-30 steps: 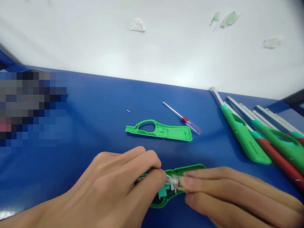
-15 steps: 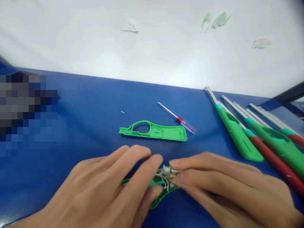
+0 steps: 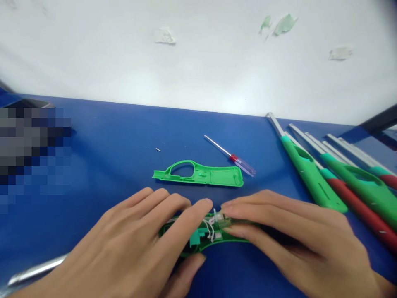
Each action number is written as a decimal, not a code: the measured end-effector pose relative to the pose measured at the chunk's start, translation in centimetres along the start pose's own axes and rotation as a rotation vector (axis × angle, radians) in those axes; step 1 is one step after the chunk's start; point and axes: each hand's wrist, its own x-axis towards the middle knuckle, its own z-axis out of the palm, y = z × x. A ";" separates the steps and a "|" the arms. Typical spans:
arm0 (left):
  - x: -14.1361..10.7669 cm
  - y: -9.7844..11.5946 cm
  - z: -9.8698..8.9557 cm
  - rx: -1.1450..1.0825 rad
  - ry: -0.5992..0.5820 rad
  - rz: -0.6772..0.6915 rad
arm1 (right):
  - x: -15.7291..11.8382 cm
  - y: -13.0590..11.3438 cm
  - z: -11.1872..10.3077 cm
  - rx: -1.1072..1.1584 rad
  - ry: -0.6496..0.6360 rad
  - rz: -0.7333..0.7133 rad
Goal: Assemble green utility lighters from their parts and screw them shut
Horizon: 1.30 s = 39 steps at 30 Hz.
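The opened green lighter (image 3: 231, 240) lies between my hands, its teal trigger (image 3: 195, 237) and thin white tube or wires (image 3: 211, 229) exposed. My left hand (image 3: 133, 236) is over its front part, with fingers bent around the shell and the thumb at the near side. My right hand (image 3: 300, 236) pinches a clear fuel tank (image 3: 224, 219) at its valve end, over the shell's rear part. Most of the tank is hidden under those fingers. A metal barrel (image 3: 40, 269) sticks out to the left from beneath my left hand.
Beyond my hands lies the other green half-shell (image 3: 225, 176). Behind it are a screwdriver (image 3: 245, 165) and a small screw (image 3: 158, 150). Several green and red lighters, including a green one (image 3: 313, 178), lie at the right. A pixelated dark object (image 3: 27, 140) is at the left.
The fuel tank has moved down and right into the shell with my right hand. My left hand has shifted slightly, showing more of the trigger and the metal barrel.
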 end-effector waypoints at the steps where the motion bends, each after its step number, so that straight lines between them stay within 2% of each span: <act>1: 0.1 -0.2 0.0 -0.018 -0.016 0.003 | 0.1 0.0 0.1 0.000 0.007 -0.003; 5: 0.7 -0.6 -0.2 -0.063 -0.019 0.027 | 0.5 0.1 0.2 -0.007 0.039 -0.018; 18: 1.6 -1.0 -0.3 -0.164 -0.136 0.027 | 0.2 0.5 0.3 -0.015 -0.004 -0.048; 29: -0.2 -0.7 -0.3 -0.177 -0.160 -0.033 | 0.0 0.9 -0.1 -0.095 -0.062 -0.110; 39: 0.3 -0.6 -0.2 -0.216 -0.143 -0.040 | -0.2 0.9 0.1 -0.124 -0.062 -0.115</act>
